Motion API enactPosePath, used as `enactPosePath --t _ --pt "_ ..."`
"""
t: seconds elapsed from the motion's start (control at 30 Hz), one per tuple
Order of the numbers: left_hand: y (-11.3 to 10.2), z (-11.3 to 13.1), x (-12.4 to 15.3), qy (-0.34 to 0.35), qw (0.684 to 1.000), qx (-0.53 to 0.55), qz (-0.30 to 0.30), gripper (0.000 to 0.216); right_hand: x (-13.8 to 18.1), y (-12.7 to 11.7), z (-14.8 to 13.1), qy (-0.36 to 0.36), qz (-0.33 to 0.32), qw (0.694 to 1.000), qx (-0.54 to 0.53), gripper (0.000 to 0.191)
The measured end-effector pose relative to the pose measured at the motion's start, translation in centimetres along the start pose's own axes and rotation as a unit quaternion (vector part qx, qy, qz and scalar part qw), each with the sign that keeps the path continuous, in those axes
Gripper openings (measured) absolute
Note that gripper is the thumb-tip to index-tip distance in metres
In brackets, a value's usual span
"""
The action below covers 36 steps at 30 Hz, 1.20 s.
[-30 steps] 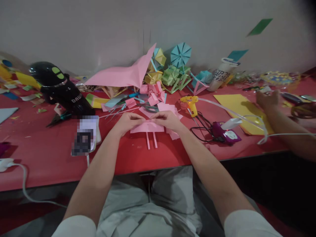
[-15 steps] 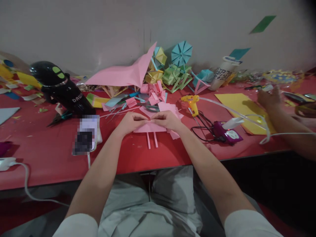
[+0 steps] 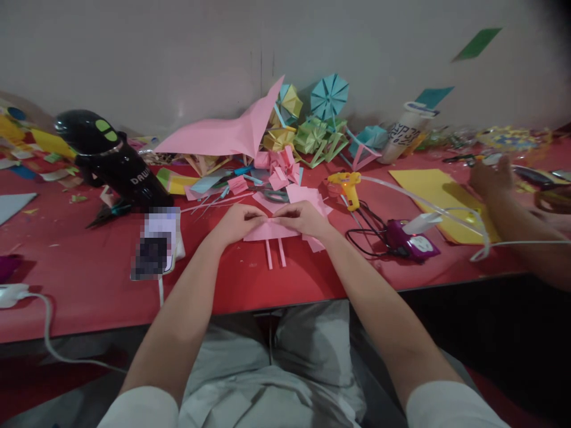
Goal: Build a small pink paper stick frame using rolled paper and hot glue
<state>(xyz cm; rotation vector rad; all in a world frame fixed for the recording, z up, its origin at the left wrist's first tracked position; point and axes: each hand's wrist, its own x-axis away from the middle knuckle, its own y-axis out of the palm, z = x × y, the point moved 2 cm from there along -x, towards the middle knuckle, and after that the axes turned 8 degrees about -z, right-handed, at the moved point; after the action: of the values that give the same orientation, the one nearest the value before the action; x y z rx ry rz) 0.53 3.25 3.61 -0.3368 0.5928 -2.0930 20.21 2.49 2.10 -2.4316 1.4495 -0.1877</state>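
Observation:
Both my hands pinch one sheet of pink paper (image 3: 270, 230) just above the red table. My left hand (image 3: 241, 223) grips its upper left edge, and my right hand (image 3: 304, 221) its upper right edge, with the fingertips almost meeting. The fingers hide the top of the sheet. Two thin pink paper strips (image 3: 282, 252) stick out below it toward me. More pink paper pieces (image 3: 307, 196) lie behind and beside my right hand. Scissors (image 3: 274, 194) rest partly covered beyond my fingers.
A yellow glue gun (image 3: 350, 187) and a purple socket block (image 3: 413, 241) with cables lie to the right. At left are a phone (image 3: 154, 244) and a leaning black bottle (image 3: 125, 160). Folded paper shapes (image 3: 312, 135) line the wall. Another person's hand (image 3: 493, 181) is at far right.
My hands stay on the pink paper, and its lower edge has shifted very slightly. The other person's hand at the right has moved a little.

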Motion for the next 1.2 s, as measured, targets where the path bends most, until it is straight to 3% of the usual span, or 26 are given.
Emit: enactPosePath --t 0.37,1.2 --pt "0.6 -0.7 -0.3 0.014 0.994 -0.104 0.016 0.021 -0.2 0.1 0.5 -0.007 0.008 1.0 0.02 0.037" --pt "0.2 0.4 0.0 0.021 0.999 -0.033 0.035 0.02 -0.3 -0.6 0.1 -0.002 0.033 0.999 -0.002 0.04"
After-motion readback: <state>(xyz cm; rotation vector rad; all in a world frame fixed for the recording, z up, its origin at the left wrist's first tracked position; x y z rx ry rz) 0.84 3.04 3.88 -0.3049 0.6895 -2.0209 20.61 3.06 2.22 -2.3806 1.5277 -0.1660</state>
